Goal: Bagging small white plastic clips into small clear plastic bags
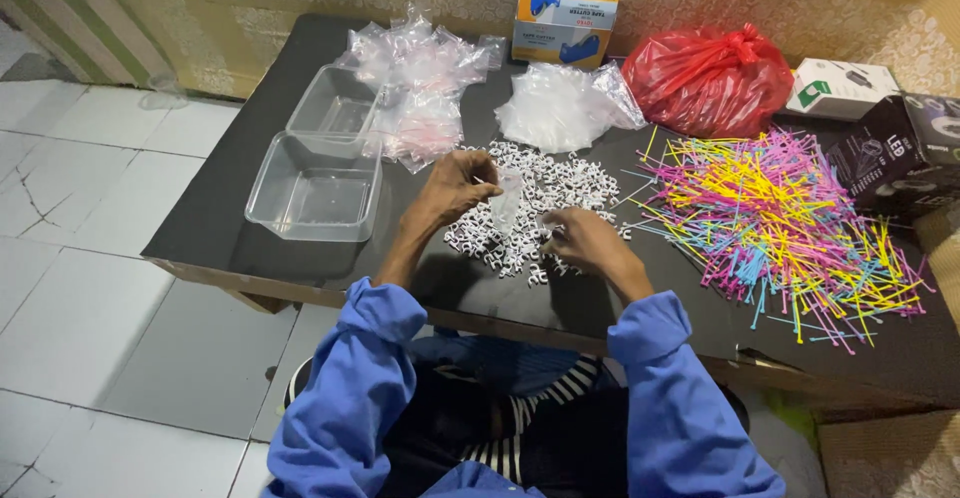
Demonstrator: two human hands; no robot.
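Small clear bag (507,201) hangs from your left hand (455,186), fingers pinched on its top edge, above the heap of white clips (540,208) at the middle of the dark surface (230,218). Your right hand (585,243) rests on the heap toward the near edge; its grip looks closed on a clip or two, though the view is too small to confirm. Coloured ties (780,223) spread toward the right edge, nearly touching the clips. Two clear tubs (315,193) sit by the left edge. Risks: the limp bag mouth may fold shut and spill clips; stray clips near the near edge could drop to the floor.
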